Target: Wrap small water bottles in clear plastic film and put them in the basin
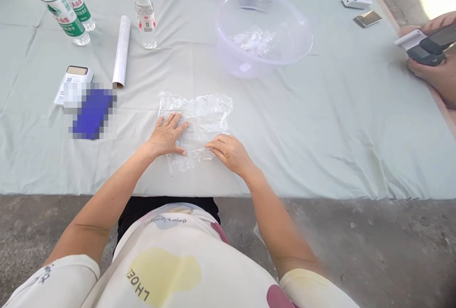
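Observation:
A crinkled sheet of clear plastic film lies on the cloth-covered table in front of me. My left hand rests flat on its left side, fingers spread. At the sheet's lower right, my right hand has its thumb and fingertips pinched together on the film. Whatever part of the film is between those fingertips is mostly hidden by the fingers. Beyond the sheet, to the right, stands a translucent purple basin with crumpled clear plastic inside.
A white roll lies beyond my left hand, beside a small water bottle. Two green-labelled bottles stand far left, above a white device and a blurred blue item. At right, another person's hands hold a dark device.

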Motion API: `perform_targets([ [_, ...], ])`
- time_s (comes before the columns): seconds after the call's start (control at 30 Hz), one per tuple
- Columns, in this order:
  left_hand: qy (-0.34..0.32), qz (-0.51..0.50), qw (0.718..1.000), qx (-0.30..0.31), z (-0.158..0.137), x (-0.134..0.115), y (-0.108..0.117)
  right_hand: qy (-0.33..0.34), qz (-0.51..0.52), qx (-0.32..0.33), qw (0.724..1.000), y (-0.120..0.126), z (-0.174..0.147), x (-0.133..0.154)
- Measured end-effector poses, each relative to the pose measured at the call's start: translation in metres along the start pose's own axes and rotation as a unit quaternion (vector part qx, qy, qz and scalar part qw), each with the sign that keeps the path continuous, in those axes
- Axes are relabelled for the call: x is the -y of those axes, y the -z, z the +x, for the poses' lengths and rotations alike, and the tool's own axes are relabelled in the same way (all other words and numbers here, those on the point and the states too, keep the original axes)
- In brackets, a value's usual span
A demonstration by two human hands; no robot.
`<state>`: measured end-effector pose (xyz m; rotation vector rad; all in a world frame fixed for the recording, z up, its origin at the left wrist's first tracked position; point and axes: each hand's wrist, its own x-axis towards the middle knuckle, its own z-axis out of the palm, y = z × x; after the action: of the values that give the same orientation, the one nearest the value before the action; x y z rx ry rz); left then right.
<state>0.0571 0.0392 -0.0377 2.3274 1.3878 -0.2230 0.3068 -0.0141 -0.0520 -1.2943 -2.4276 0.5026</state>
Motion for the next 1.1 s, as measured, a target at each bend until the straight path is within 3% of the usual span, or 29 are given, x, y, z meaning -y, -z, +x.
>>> perform_targets([
  [0.1, -0.002, 0.009, 1.000, 0.024, -0.001, 0.004, 0.001, -0.055, 0.013, 0.069, 0.996, 0.019, -0.041, -0.004],
  [0.23, -0.004, 0.016, 0.999, 0.044, -0.004, 0.005, 0.005, -0.205, -0.011, 0.168, 0.964, 0.058, -0.075, -0.017],
  [0.27, -0.004, 0.017, 0.999, 0.045, -0.004, 0.004, 0.005, -0.244, -0.041, 0.154, 0.957, 0.066, -0.075, -0.019],
  [0.33, -0.006, 0.019, 0.999, 0.045, -0.004, 0.004, 0.005, -0.285, -0.083, 0.059, 0.953, 0.072, -0.063, -0.015],
  [0.4, -0.007, 0.021, 0.999, 0.045, -0.003, 0.004, 0.004, -0.255, -0.058, -0.069, 0.963, 0.061, -0.037, 0.003],
  [0.47, -0.004, 0.021, 0.999, 0.043, -0.002, 0.004, 0.003, -0.175, 0.007, -0.131, 0.976, 0.033, -0.002, 0.032],
  [0.57, 0.000, 0.025, 0.999, 0.034, -0.003, 0.005, 0.000, -0.082, 0.039, -0.069, 0.993, -0.019, 0.047, 0.071],
  [0.67, -0.007, 0.026, 0.999, 0.027, -0.004, 0.008, -0.001, -0.106, -0.003, -0.011, 0.994, -0.052, 0.069, 0.076],
  [0.77, -0.016, 0.018, 0.999, 0.030, -0.005, 0.013, -0.001, -0.161, -0.043, 0.005, 0.986, -0.053, 0.051, 0.037],
  [0.9, -0.033, 0.005, 0.999, 0.028, -0.007, 0.018, -0.002, -0.252, -0.116, -0.004, 0.961, -0.015, -0.028, -0.050],
  [1.0, -0.038, -0.008, 0.999, 0.025, -0.007, 0.018, -0.003, -0.403, -0.150, -0.047, 0.901, 0.027, -0.092, -0.101],
  [1.07, -0.040, -0.016, 0.999, 0.024, -0.006, 0.018, -0.004, -0.498, -0.147, -0.101, 0.849, 0.049, -0.115, -0.111],
  [1.1, -0.043, -0.021, 0.999, 0.024, -0.006, 0.018, -0.004, -0.509, -0.145, -0.126, 0.839, 0.055, -0.117, -0.108],
])
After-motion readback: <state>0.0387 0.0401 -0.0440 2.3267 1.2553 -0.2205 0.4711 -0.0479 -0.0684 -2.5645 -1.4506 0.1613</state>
